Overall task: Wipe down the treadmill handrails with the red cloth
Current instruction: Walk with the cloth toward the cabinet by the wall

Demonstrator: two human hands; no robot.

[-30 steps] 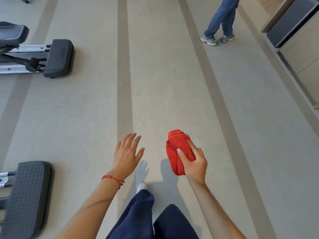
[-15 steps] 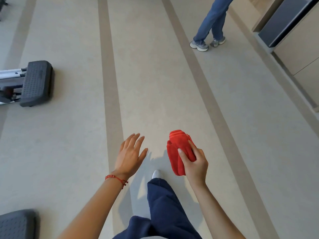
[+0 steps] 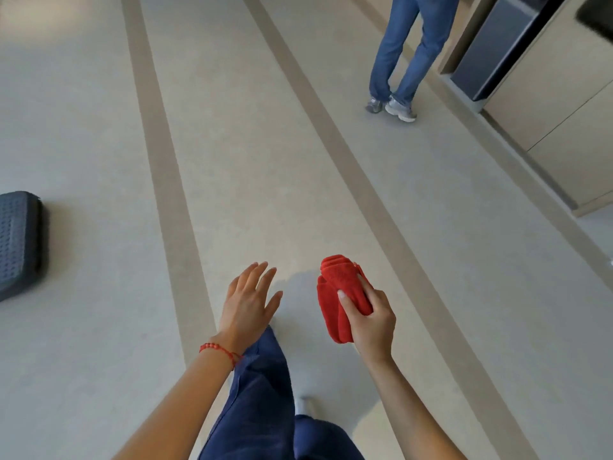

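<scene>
Right hand [image 3: 371,322] grips the folded red cloth [image 3: 338,293], thumb pressed across its face, the cloth standing upright just past the fingers at about 5 o'clock in view. Left hand [image 3: 247,305] hangs beside it, empty, fingers spread and relaxed, a red bracelet [image 3: 219,350] on the wrist. Pale floor [image 3: 99,144] with darker stripes below. Dark pedal [image 3: 18,240] at 9 o'clock. Another person's legs [image 3: 404,51] at 1 o'clock, near a beige cabinet [image 3: 564,127].

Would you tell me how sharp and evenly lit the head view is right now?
Head view: soft even light, a faint shadow on the floor ahead of the hands; the red cloth and right hand look sharp; floor stripes bow from wide-angle distortion; the top left corner is blurred.
</scene>
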